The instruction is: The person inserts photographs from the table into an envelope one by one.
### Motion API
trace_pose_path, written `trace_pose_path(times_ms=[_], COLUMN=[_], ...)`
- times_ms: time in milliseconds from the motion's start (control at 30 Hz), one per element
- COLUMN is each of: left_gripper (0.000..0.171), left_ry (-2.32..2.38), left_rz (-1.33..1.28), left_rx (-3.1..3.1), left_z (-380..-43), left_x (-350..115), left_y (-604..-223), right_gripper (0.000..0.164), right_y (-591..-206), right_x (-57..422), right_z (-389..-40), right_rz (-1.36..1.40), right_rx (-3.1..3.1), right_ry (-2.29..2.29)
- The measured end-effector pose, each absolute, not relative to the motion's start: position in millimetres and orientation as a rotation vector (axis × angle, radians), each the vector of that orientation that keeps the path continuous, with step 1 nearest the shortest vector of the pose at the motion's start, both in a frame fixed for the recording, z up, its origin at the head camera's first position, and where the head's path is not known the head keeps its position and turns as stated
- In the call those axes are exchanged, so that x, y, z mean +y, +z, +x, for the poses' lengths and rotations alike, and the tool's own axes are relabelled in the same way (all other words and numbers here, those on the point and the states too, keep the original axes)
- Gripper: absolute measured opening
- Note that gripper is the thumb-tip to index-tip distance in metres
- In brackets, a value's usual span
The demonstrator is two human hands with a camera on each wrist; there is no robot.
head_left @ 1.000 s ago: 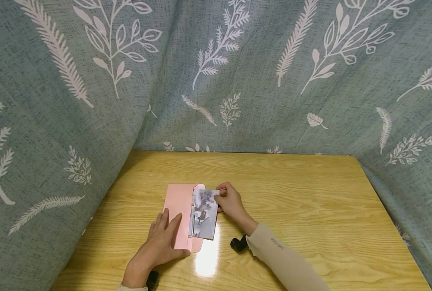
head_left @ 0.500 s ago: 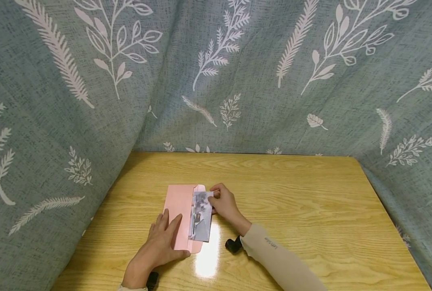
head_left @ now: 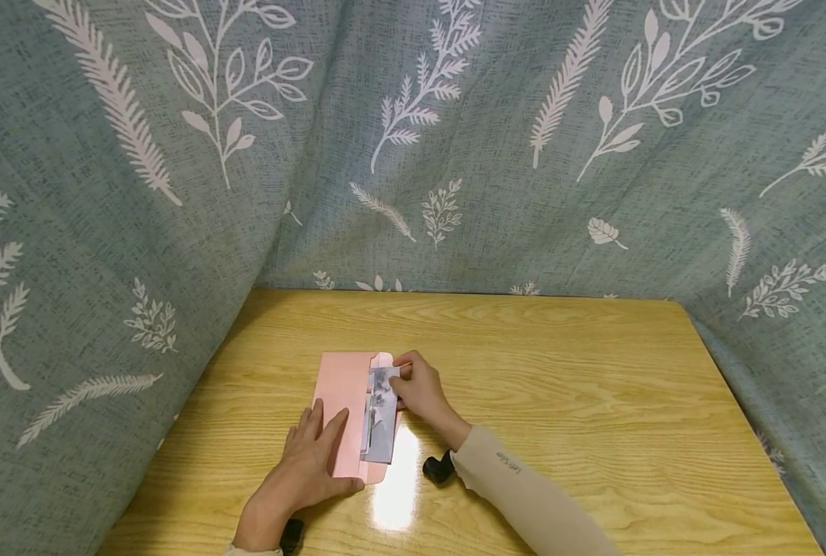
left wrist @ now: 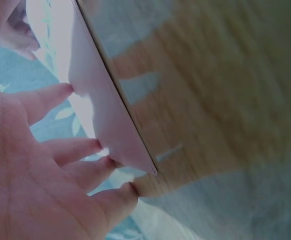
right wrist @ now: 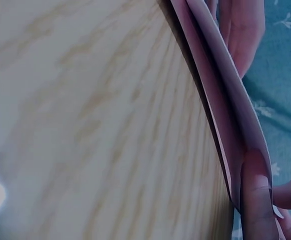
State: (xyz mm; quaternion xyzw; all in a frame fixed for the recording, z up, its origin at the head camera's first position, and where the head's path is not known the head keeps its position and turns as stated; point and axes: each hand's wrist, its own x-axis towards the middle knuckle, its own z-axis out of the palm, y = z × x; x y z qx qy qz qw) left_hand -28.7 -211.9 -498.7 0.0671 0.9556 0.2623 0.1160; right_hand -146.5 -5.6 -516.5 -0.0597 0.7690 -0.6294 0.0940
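Observation:
A pink envelope [head_left: 339, 378] lies flat on the table, its opening and flap facing right. My left hand [head_left: 304, 467] rests on its lower left part with spread fingers; in the left wrist view the fingertips touch the pink paper [left wrist: 98, 100]. A photo print [head_left: 383, 425] with a grey picture sits partly inside the opening, over the flap. My right hand [head_left: 423, 394] pinches the print's upper right edge between thumb and fingers. In the right wrist view the print's edge [right wrist: 235, 95] stands raised above the pink flap. The print's left part is hidden inside the envelope.
The wooden table [head_left: 559, 371] extends to the right and back. A patterned green-grey curtain [head_left: 496, 232] hangs behind it and at both sides. A black wrist device [head_left: 439, 468] sits below my right sleeve [head_left: 517, 479]. Glare shows below the envelope.
My right hand has moved left with the photo print, which has slid further into the envelope. My left hand and the envelope have stayed put.

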Motion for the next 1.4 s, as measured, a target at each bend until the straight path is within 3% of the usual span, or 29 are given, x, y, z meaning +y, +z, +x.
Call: trace_pose_path(times_ms=[800,1400], left_gripper=[0.112,0.112], left_ry=[0.78,0.756], left_rz=[0.199,0.207], left_rx=[2.791,2.807], left_z=[-29.1,-28.4], left_x=[-211.5,-211.5], left_y=[-496.4,-498.2], right_gripper=[0.024,0.035], right_y=[-515.5,-511.1], right_x=[-15.6,12.5], right_z=[-142.6,-110.1], right_rz=[-0.199,-0.159], right_rx=[2.348,2.045], right_ry=[-1.797,-1.904])
